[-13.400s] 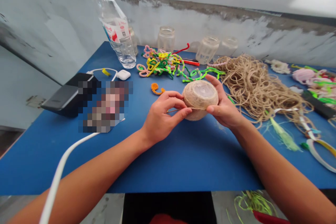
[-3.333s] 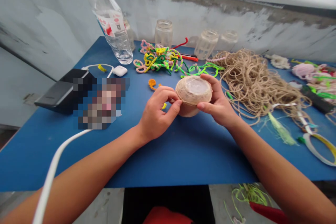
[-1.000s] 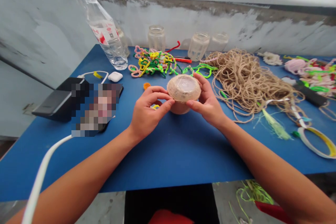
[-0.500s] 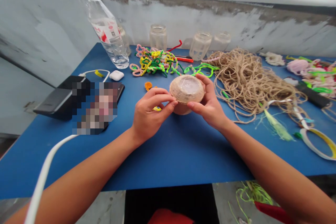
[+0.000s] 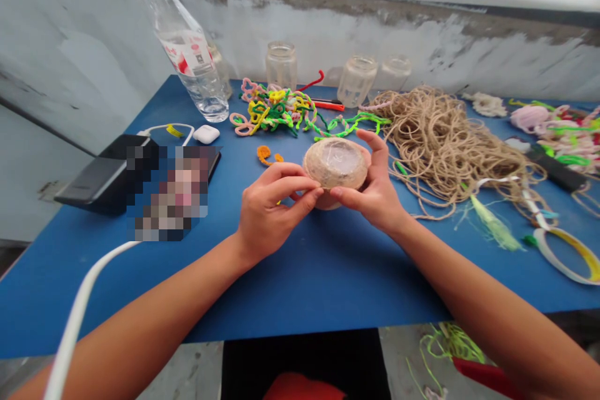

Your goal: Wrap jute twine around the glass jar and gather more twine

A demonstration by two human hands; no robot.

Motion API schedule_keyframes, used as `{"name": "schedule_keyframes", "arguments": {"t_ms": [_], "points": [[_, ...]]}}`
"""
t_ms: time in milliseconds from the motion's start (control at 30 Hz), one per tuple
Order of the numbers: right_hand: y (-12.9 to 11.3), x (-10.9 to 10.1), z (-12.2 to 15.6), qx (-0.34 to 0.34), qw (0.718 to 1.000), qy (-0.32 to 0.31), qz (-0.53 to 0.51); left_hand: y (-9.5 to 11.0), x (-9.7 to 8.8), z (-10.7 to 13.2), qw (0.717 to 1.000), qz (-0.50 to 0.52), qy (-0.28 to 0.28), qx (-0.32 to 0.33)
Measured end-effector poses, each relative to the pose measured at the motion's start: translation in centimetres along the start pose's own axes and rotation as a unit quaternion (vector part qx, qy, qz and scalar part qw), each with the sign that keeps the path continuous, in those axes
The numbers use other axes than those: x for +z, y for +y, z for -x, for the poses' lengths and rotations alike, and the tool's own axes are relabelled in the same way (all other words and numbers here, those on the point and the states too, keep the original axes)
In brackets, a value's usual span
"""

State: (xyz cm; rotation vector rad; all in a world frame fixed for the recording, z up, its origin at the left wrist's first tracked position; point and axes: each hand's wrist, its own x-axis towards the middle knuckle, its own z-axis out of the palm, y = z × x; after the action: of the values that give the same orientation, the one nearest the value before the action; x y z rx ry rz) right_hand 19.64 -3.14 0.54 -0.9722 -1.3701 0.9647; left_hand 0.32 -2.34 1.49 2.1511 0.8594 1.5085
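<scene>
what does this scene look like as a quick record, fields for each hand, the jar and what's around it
left hand: thumb and fingertips together at the jar's near left side; anything pinched is unclear
right hand: grip around the right side, thumb in front
twine-wrapped jar: clear round face up
to its right: loose twine
behind: coloured fuzzy stems, then glass jars
back left: clear bottle
surface: blue table
</scene>
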Motion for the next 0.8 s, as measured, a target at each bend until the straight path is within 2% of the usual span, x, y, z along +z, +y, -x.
{"name": "schedule_keyframes", "arguments": {"t_ms": [267, 567, 800], "points": [[0.03, 0.19, 0.07, -0.006, 1.000, 0.001, -0.008, -0.02, 0.30, -0.08, 0.999, 0.043, 0.009, -0.008], [-0.20, 0.59, -0.01, -0.004, 1.000, 0.011, -0.015, -0.46, 0.74, -0.30, 0.984, 0.143, 0.018, -0.101], [-0.01, 0.68, 0.03, -0.002, 0.999, 0.019, -0.028, -0.45, 0.64, -0.69, 0.965, 0.193, 0.002, -0.177]]}}
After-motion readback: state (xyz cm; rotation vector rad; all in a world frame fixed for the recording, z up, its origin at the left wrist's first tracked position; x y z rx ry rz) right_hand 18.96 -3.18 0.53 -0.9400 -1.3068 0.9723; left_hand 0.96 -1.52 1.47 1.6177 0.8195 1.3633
